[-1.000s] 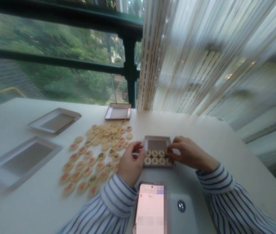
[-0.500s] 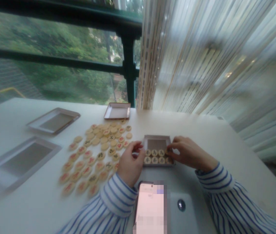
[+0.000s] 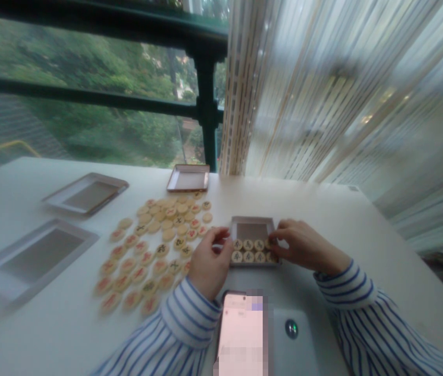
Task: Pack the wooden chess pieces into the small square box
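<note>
A shallow pale rectangular box (image 3: pixel 252 231) between the hands holds 2 rows of round pale character-marked discs (image 3: pixel 248 256). At its 9 o'clock side the left hand (image 3: pixel 210 261) curls, thumb and index apart; at 3 o'clock the right hand (image 3: pixel 303 245) partly covers an end disc (image 3: pixel 267 244); whether it grips, I cannot tell.

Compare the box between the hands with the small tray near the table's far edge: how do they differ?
The box holds round pieces; the far tray shows a bare floor. The box's visible floor looks darker than the far tray's. The box sits between the left hand and right hand; the far tray lies beyond the loose pieces. Both are rectangular and open-topped.
</note>
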The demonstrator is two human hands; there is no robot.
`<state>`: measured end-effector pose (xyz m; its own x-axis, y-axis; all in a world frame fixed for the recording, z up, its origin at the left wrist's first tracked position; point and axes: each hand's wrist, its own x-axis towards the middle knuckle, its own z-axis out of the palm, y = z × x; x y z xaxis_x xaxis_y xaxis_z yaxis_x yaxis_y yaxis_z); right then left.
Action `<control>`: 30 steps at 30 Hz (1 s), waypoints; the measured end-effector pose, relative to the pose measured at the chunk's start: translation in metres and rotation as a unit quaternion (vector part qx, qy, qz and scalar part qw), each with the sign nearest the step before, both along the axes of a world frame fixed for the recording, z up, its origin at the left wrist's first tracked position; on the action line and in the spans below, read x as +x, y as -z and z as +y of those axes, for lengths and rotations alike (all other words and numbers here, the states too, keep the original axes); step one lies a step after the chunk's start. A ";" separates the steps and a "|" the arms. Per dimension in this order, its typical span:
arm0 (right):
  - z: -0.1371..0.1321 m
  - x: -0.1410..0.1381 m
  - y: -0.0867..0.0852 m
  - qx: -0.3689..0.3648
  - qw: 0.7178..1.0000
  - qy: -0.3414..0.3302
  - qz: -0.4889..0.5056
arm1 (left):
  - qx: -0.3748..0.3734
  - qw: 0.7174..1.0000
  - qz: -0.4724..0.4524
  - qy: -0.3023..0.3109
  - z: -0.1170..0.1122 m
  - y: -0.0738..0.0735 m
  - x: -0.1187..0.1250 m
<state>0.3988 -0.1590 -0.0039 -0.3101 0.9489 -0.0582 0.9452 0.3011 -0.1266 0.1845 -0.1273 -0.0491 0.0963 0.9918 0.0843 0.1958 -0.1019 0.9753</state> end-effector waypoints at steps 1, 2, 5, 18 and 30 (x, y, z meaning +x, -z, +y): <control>0.000 0.000 0.000 0.000 1.000 0.000 0.000 | 0.001 1.000 0.003 0.002 0.000 0.000 0.000; 0.000 0.000 0.000 -0.001 1.000 0.000 0.000 | 0.001 1.000 0.007 0.005 0.000 0.000 0.000; 0.000 0.000 0.000 -0.002 1.000 0.000 -0.002 | 0.003 1.000 0.017 0.010 0.000 0.000 -0.001; 0.000 0.000 0.000 -0.003 1.000 0.001 -0.005 | -0.004 1.000 0.007 0.002 0.000 -0.001 -0.001; -0.001 -0.001 -0.002 -0.010 1.000 -0.003 -0.003 | 0.000 1.000 0.015 0.007 0.000 0.001 -0.001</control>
<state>0.3978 -0.1601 -0.0024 -0.3160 0.9455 -0.0789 0.9439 0.3048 -0.1272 0.1837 -0.1276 -0.0504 0.1127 0.9904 0.0804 0.2239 -0.1042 0.9690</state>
